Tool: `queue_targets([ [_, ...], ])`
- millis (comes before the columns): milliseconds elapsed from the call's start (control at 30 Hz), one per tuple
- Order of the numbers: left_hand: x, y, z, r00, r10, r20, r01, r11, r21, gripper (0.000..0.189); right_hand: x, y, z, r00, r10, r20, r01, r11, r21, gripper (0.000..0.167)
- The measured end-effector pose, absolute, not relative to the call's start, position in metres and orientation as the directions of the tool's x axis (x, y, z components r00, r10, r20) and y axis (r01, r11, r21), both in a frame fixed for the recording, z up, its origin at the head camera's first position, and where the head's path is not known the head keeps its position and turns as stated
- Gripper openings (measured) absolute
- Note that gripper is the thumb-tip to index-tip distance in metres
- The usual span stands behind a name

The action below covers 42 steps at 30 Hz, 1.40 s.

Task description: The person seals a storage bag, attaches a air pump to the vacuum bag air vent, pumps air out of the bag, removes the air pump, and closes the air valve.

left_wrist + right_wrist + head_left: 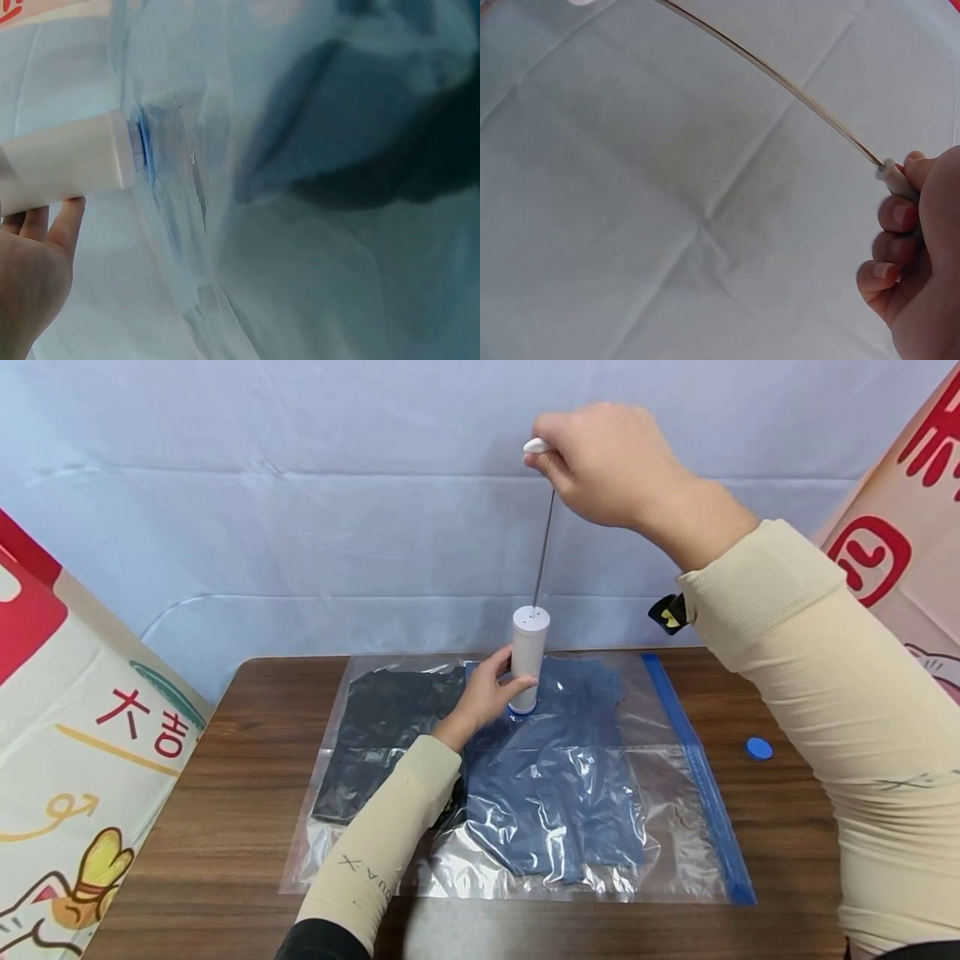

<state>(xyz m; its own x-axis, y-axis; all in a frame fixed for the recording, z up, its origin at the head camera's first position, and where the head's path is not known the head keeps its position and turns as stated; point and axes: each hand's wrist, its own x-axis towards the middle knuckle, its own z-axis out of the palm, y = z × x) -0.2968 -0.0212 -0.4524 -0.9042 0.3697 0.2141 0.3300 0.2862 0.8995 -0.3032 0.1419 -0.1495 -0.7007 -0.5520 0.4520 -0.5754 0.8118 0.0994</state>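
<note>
A white hand pump [529, 660] stands upright on the blue valve [522, 710] of a clear vacuum storage bag [660, 810]. My left hand [487, 693] grips the pump's barrel low down, with fingers and thumb round it; the left wrist view shows the barrel [67, 161] meeting the valve. High above, my right hand [607, 460] holds the pump's white handle [537, 446]. The thin metal rod [545, 547] is drawn far out of the barrel. Inside the bag lie a folded black garment [382, 735] and a folded blue garment [555, 793].
A round blue cap [759, 748] lies on the wooden table [202, 827] to the right of the bag. Along the bag's right edge runs a blue zip strip [697, 768]. A pale cloth [300, 510] hangs behind the table, and printed cloths flank both sides.
</note>
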Motion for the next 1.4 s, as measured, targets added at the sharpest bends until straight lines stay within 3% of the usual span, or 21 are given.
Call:
queue_targets([
  [167,-0.297,-0.02,-0.451,-0.905,0.369,0.213,0.334,0.304,0.892,0.061,-0.305,0.141,-0.168,-0.689,-0.576,0.44,-0.605,0.791,0.089,0.03],
  [433,-0.298,-0.02,-0.453,-0.914,0.365,0.175,0.295,0.305,0.905,0.062,-0.312,0.137,-0.246,-0.755,-0.621,0.212,-0.632,0.775,0.018,0.028],
  [633,-0.297,-0.02,-0.454,-0.914,0.368,0.173,0.289,0.29,0.912,0.063,-0.311,0.139,-0.28,-0.76,-0.633,0.149,-0.64,0.768,0.001,0.025],
  [833,-0.297,-0.023,-0.453,-0.912,0.366,0.186,0.299,0.284,0.911,0.063,-0.315,0.14,-0.25,-0.755,-0.627,0.193,-0.639,0.769,-0.002,0.027],
  [1167,-0.295,-0.026,-0.453,-0.917,0.355,0.181,0.294,0.299,0.908,0.063,-0.31,0.14,-0.163,-0.698,-0.565,0.44,-0.622,0.782,0.018,0.033],
  [1400,-0.296,-0.025,-0.452,-0.916,0.353,0.191,0.303,0.297,0.906,0.064,-0.308,0.137,-0.16,-0.676,-0.583,0.451,-0.619,0.781,0.081,0.035],
])
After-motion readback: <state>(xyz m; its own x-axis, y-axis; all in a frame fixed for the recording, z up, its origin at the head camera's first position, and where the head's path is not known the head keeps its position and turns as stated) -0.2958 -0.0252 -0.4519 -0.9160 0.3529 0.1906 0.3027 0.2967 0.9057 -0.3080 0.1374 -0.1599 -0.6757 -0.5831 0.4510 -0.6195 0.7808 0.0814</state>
